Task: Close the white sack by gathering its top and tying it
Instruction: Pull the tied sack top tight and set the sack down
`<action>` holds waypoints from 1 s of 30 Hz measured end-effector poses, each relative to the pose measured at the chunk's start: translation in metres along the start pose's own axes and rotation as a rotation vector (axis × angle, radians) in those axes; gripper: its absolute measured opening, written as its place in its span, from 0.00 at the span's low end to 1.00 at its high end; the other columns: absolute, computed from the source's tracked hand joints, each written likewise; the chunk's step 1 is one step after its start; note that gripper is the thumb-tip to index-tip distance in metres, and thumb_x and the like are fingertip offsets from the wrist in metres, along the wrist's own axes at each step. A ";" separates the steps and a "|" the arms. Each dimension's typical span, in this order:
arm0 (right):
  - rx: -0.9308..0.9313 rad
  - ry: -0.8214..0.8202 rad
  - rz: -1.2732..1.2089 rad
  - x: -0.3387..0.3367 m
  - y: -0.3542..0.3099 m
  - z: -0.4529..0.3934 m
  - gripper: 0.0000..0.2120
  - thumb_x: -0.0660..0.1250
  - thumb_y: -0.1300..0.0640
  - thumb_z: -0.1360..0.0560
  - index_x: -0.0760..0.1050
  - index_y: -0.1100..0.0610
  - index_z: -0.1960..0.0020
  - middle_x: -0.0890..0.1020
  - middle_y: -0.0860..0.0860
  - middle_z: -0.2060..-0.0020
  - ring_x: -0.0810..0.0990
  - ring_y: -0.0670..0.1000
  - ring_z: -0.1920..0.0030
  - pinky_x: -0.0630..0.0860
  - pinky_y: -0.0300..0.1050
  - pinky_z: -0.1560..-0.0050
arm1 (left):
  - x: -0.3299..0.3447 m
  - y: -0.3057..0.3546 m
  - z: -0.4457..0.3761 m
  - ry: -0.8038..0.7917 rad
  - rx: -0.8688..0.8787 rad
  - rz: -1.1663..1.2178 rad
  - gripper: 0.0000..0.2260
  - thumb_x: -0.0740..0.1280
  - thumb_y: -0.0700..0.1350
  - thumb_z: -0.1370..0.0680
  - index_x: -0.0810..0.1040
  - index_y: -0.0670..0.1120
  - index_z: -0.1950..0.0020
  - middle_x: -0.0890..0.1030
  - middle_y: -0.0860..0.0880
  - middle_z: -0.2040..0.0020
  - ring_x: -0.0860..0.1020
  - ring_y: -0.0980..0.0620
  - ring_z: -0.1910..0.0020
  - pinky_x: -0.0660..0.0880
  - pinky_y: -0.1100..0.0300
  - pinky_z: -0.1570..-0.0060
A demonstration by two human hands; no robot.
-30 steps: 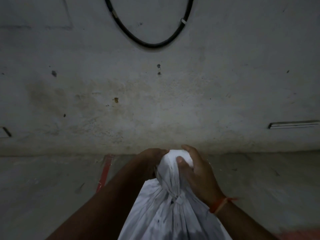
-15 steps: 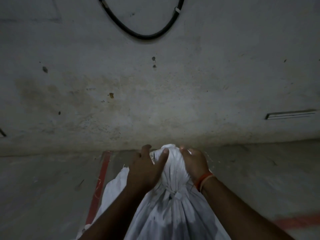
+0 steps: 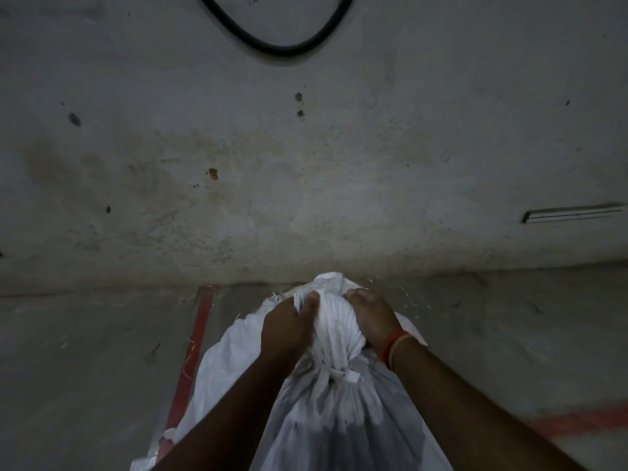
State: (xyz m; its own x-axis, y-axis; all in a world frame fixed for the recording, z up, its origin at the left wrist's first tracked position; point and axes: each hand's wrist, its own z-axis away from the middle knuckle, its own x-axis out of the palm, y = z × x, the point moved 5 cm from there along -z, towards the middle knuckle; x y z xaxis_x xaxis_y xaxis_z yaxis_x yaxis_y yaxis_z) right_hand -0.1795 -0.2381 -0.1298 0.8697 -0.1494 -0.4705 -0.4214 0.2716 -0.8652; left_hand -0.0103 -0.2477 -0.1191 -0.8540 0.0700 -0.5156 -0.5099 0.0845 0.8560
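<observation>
The fingers [image 3: 314, 297] of the left hand [image 3: 285, 326] are curled tight around the bunched top of the white sack [image 3: 339, 419]. The right hand [image 3: 372, 316] grips the other side of the same bunch, its fingers bent over the cloth. A thin white tie [image 3: 343, 373] wraps the neck just below both hands, nearer than they are. An orange band [image 3: 394, 346] sits on the right wrist. The sack stands on the grey floor [image 3: 85, 368], close to the far wall [image 3: 306, 181]. A red line [image 3: 192, 351] runs along the floor to its left. A black cable [image 3: 282, 49] hangs in a loop high on the wall.
</observation>
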 end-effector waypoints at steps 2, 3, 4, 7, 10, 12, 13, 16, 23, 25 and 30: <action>-0.105 0.103 0.252 -0.005 -0.002 0.008 0.18 0.55 0.52 0.18 0.80 0.60 0.50 0.83 0.59 0.51 0.80 0.57 0.47 0.72 0.44 0.49 | 0.004 -0.016 -0.001 0.039 -0.088 -0.016 0.23 0.56 0.58 0.16 0.80 0.49 0.63 0.83 0.45 0.62 0.84 0.43 0.54 0.79 0.49 0.50; -0.178 0.179 0.329 -0.010 -0.004 0.014 0.19 0.55 0.49 0.18 0.80 0.58 0.51 0.81 0.58 0.50 0.79 0.56 0.47 0.72 0.43 0.49 | 0.004 -0.021 0.000 0.040 -0.129 -0.057 0.24 0.54 0.57 0.16 0.82 0.47 0.61 0.84 0.45 0.62 0.84 0.43 0.55 0.79 0.49 0.50; -0.270 0.230 0.374 -0.012 -0.008 0.020 0.19 0.55 0.47 0.19 0.81 0.56 0.49 0.78 0.57 0.48 0.78 0.54 0.46 0.73 0.45 0.45 | 0.006 -0.026 0.001 0.032 -0.152 -0.088 0.25 0.53 0.56 0.16 0.83 0.43 0.58 0.84 0.44 0.60 0.83 0.44 0.56 0.79 0.51 0.49; -0.430 0.062 0.425 -0.003 -0.007 0.036 0.28 0.52 0.34 0.24 0.74 0.48 0.33 0.72 0.51 0.36 0.72 0.50 0.37 0.71 0.47 0.36 | 0.009 -0.031 0.005 0.022 -0.199 -0.171 0.26 0.50 0.53 0.14 0.82 0.39 0.52 0.84 0.41 0.54 0.82 0.45 0.54 0.74 0.56 0.51; -0.339 -0.158 0.498 0.013 0.023 0.040 0.35 0.56 0.30 0.27 0.61 0.44 0.24 0.69 0.48 0.29 0.66 0.50 0.30 0.65 0.48 0.29 | 0.013 -0.043 0.007 -0.036 -0.280 -0.249 0.21 0.48 0.51 0.14 0.77 0.41 0.38 0.82 0.42 0.44 0.80 0.46 0.45 0.71 0.58 0.48; -0.288 -0.195 0.438 0.016 0.039 0.040 0.35 0.57 0.30 0.27 0.58 0.42 0.24 0.71 0.48 0.29 0.68 0.50 0.30 0.66 0.49 0.29 | 0.017 -0.052 0.009 -0.073 -0.359 -0.227 0.20 0.52 0.50 0.14 0.77 0.38 0.38 0.82 0.39 0.42 0.79 0.41 0.42 0.72 0.55 0.47; -0.289 -0.201 0.424 0.017 0.043 0.040 0.34 0.55 0.29 0.27 0.57 0.40 0.24 0.72 0.48 0.30 0.69 0.50 0.31 0.67 0.49 0.30 | 0.018 -0.054 0.011 -0.076 -0.396 -0.186 0.19 0.54 0.49 0.15 0.76 0.36 0.38 0.81 0.37 0.41 0.79 0.39 0.40 0.73 0.53 0.44; -0.353 -0.224 0.495 0.024 0.044 0.045 0.30 0.50 0.30 0.25 0.49 0.33 0.25 0.74 0.49 0.34 0.72 0.50 0.35 0.70 0.49 0.33 | 0.021 -0.059 0.013 -0.061 -0.408 -0.123 0.14 0.57 0.44 0.16 0.72 0.37 0.35 0.79 0.36 0.38 0.77 0.37 0.39 0.73 0.49 0.40; -0.378 -0.427 0.587 0.029 0.050 0.056 0.40 0.62 0.52 0.25 0.41 0.35 0.23 0.50 0.50 0.20 0.56 0.51 0.23 0.61 0.45 0.26 | 0.014 -0.054 0.025 -0.081 0.200 -0.730 0.17 0.58 0.49 0.17 0.66 0.52 0.28 0.80 0.47 0.39 0.79 0.52 0.44 0.78 0.57 0.45; -0.362 -0.495 0.596 0.024 0.058 0.055 0.51 0.68 0.54 0.30 0.35 0.36 0.23 0.43 0.47 0.20 0.61 0.54 0.24 0.68 0.40 0.34 | 0.009 -0.053 0.035 -0.100 0.363 -0.724 0.21 0.57 0.55 0.18 0.67 0.52 0.26 0.69 0.44 0.25 0.71 0.48 0.30 0.74 0.52 0.34; -0.441 -0.631 0.748 0.017 0.069 0.055 0.67 0.78 0.38 0.39 0.22 0.36 0.29 0.31 0.44 0.23 0.42 0.49 0.21 0.58 0.49 0.23 | 0.001 -0.067 0.064 -0.569 0.399 -0.702 0.58 0.60 0.80 0.35 0.32 0.54 0.20 0.30 0.56 0.20 0.45 0.55 0.19 0.58 0.46 0.22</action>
State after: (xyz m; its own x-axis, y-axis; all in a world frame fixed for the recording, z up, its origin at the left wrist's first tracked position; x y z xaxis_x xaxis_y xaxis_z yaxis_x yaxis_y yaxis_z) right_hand -0.1798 -0.1699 -0.1879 0.2744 0.4653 -0.8415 -0.8480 -0.2956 -0.4400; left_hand 0.0302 -0.1893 -0.1794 -0.1408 0.3346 -0.9318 -0.7203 0.6110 0.3283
